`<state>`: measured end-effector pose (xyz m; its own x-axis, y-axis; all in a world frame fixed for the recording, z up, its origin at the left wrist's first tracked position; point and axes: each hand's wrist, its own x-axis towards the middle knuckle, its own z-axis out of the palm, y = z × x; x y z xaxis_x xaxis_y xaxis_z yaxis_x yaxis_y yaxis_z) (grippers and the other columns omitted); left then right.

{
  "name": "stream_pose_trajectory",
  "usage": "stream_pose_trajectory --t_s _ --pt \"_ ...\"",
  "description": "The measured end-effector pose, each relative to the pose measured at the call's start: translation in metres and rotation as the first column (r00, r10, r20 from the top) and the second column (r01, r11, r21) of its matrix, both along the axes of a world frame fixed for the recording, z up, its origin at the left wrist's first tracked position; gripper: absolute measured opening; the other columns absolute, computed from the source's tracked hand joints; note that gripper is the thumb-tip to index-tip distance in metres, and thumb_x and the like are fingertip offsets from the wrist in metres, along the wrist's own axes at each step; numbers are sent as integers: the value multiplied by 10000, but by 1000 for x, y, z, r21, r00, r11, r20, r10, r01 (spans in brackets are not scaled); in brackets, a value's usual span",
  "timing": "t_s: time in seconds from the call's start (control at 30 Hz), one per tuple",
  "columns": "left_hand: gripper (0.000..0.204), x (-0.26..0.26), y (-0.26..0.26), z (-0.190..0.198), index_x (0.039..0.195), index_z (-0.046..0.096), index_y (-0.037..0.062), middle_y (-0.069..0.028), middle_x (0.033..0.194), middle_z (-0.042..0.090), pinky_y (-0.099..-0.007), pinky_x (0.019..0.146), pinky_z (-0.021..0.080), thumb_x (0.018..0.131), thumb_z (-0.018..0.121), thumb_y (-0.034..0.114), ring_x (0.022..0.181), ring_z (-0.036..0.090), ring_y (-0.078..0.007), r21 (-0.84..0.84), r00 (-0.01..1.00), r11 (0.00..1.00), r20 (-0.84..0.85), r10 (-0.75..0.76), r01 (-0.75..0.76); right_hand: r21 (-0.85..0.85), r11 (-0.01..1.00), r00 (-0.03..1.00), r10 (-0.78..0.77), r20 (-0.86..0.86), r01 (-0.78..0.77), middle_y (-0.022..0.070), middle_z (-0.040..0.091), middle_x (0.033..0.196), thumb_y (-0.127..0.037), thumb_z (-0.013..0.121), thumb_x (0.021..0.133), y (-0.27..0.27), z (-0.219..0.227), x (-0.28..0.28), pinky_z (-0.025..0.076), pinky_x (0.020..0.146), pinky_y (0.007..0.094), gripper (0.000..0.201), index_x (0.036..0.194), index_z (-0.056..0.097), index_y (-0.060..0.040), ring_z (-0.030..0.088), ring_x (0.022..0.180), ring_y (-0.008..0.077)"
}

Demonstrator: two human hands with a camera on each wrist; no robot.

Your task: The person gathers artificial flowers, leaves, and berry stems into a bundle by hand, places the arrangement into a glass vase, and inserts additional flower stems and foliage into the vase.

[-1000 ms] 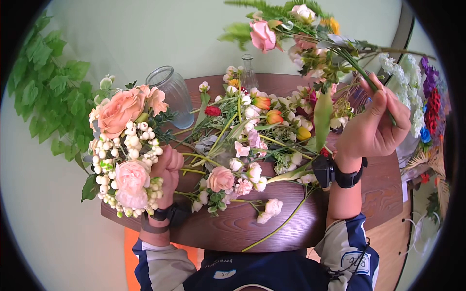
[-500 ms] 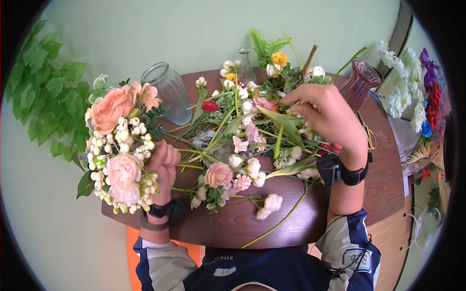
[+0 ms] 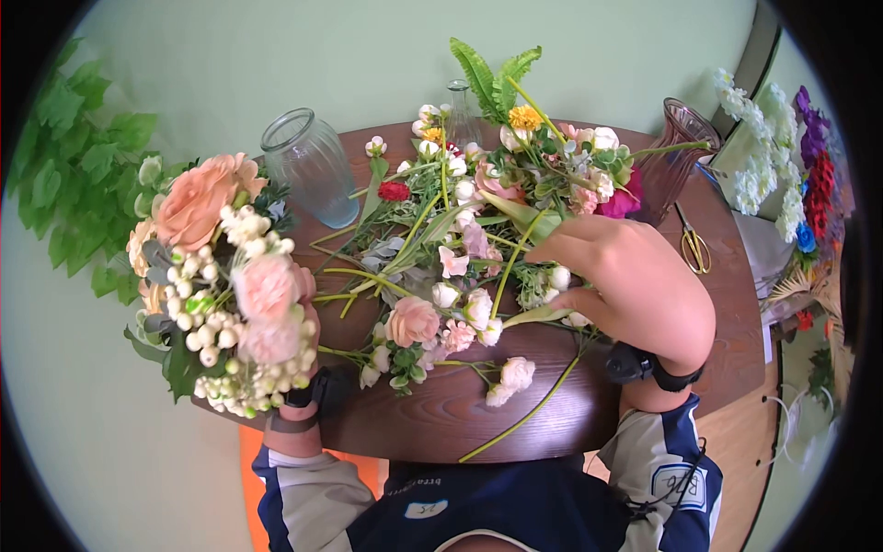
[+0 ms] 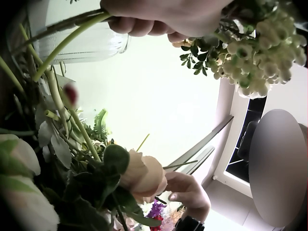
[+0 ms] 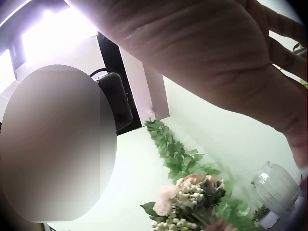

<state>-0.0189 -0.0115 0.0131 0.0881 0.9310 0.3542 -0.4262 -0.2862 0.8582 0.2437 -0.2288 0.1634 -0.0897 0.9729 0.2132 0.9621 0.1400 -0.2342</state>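
Note:
My left hand [image 4: 163,14] grips the stems of a bouquet [image 3: 198,212] of peach and pink roses with white berry sprigs. Blooms cover most of that hand in the head view, while the left wrist view shows its curled fingers and stems coming out of the fist. Over the right side of a pile of loose artificial flowers [image 3: 451,294], my right hand [image 3: 625,267] reaches in with fingers apart and nothing visible between them. Its fingertips are close to a pale green leaf [image 3: 538,315] and some white buds [image 3: 558,278].
A clear ribbed vase [image 3: 308,170] stands behind the pile at left, a small clear bottle [image 3: 463,115] behind its middle. To the right are a pinkish glass vase [image 3: 671,161] and gold-handled scissors [image 3: 693,248]. A rose and fern bunch [image 3: 552,147] lies across the back.
My right hand has let go of the bunch with the fern, which now lies at the table's back, and has come nearer over the pile. The bouquet in my left hand has tilted and shifted slightly left.

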Motion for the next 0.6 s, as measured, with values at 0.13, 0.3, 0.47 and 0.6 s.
stream_pose_trajectory --t_s 0.13,0.3,0.47,0.6 --pt "394 -5 1 0 570 380 116 17 496 301 -287 441 215 865 633 182 435 279 -127 6 992 992 9 -123 123 -13 995 995 100 19 -100 98 622 860 -125 733 674 -11 4 -1 504 686 391 303 946 633 -38 620 815 309" --pt "377 -7 -3 -10 579 391 117 14 499 310 -289 444 223 858 635 184 440 290 -133 32 990 990 -34 -139 140 -306 950 992 94 83 -64 110 620 905 -137 769 619 -3 -31 -5 486 700 412 412 994 624 -47 612 855 317" --pt "360 -8 -4 -17 589 401 117 12 502 318 -291 447 231 852 637 185 444 302 -138 61 981 983 -99 -166 173 -683 722 979 198 45 -114 125 618 935 -217 799 585 23 -63 -22 487 722 406 491 1007 621 -41 616 898 320" --pt "346 -11 0 -16 597 409 117 10 505 325 -292 449 237 846 639 187 448 311 -143 101 971 974 -153 -184 200 -622 697 918 384 -97 -357 150 625 698 -272 767 612 31 -94 -48 503 628 415 386 835 613 3 638 711 357"
